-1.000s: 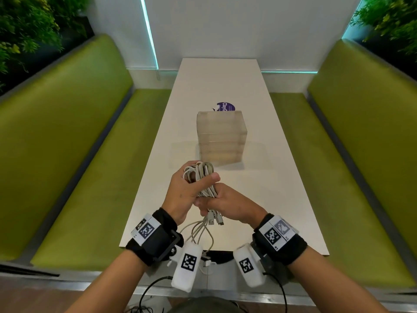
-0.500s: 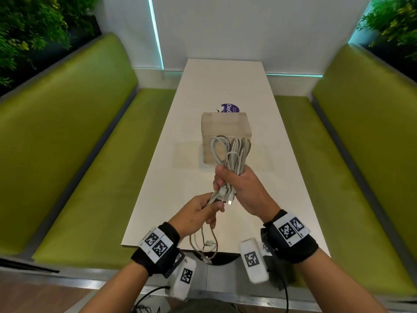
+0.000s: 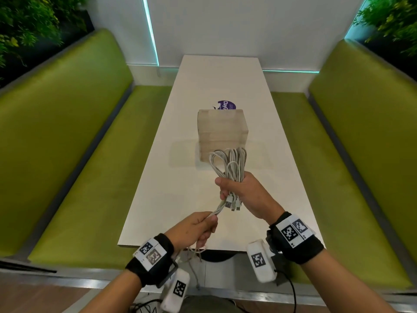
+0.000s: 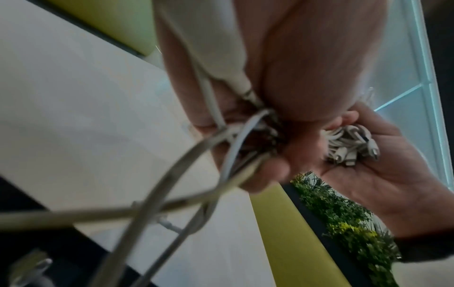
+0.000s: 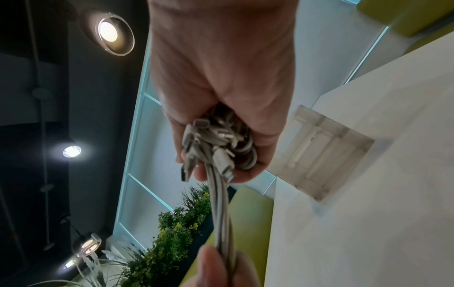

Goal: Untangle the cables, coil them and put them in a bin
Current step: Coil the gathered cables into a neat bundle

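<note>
My right hand [image 3: 237, 190] grips a coiled bundle of white cables [image 3: 230, 163] above the white table [image 3: 203, 199]; its loops stand up in front of the clear plastic bin [image 3: 222, 129]. Several plugs [image 5: 216, 153] stick out under the fist. Loose cable strands [image 3: 217, 210] run down from the bundle to my left hand [image 3: 200, 227], which pinches them near the table's front edge. Their tails [image 4: 137, 203] hang below the left hand. In the left wrist view the right hand [image 4: 356, 161] shows the plug ends [image 4: 351, 147] in its palm.
The bin stands mid-table, in front of a round purple sticker [image 3: 226, 105]. Green benches [image 3: 67, 154] flank the table on both sides, the right bench [image 3: 361, 154] mirroring the left. Plants [image 3: 27, 26] fill the upper corners.
A second ago both hands held the bundle together near the table's front. The right hand has lifted it forward toward the bin, while the left hand slid down the loose strands toward me.
</note>
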`<state>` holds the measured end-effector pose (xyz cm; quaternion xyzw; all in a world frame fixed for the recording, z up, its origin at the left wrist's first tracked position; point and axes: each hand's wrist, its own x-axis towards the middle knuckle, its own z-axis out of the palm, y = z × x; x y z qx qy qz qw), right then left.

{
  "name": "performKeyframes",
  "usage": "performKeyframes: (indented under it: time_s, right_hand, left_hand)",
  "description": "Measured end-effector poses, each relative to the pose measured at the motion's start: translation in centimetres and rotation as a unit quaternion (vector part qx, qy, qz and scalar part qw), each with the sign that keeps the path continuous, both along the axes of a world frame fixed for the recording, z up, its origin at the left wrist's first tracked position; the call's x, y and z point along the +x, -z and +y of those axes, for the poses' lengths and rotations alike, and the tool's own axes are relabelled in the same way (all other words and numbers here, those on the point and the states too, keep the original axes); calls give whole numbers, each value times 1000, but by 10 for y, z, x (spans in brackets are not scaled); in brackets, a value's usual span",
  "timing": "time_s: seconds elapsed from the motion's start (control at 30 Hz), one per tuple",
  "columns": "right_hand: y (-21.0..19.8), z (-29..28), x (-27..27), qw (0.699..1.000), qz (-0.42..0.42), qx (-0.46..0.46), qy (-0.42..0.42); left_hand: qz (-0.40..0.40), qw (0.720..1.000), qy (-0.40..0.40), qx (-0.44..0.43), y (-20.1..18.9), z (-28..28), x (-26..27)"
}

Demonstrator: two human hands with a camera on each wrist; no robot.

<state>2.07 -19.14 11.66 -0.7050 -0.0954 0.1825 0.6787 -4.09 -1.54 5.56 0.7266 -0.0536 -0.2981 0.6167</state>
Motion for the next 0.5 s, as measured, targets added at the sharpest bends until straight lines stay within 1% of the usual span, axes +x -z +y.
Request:
performKeyframes:
  time_s: [0.1,0.2,0.27,0.33,0.4,0.5]
  right_hand:
    - [1,-3,2,1000,8,-19,0]
    - [-4,-6,4,998,-14,-59,-17]
    - [-10,-8,7,992,-33,-116,-47]
    - [-18,-12,10,976,-47,-190,-96]
    - [-26,-14,13,951,-58,-256,-166]
    - [-39,-13,12,913,-66,-303,-265]
  left_hand:
    - [26,999,-8,-20,-2,-2,-3]
    - [13,1000,-10,-24,-7,0,1]
    - [-3,999,-17,-28,-10,3,4]
    - [-18,999,-13,-30,-15,5,6]
    - [-31,999,-10,-36,-21,8,9]
    - [-50,997,4,-57,-32,9,14]
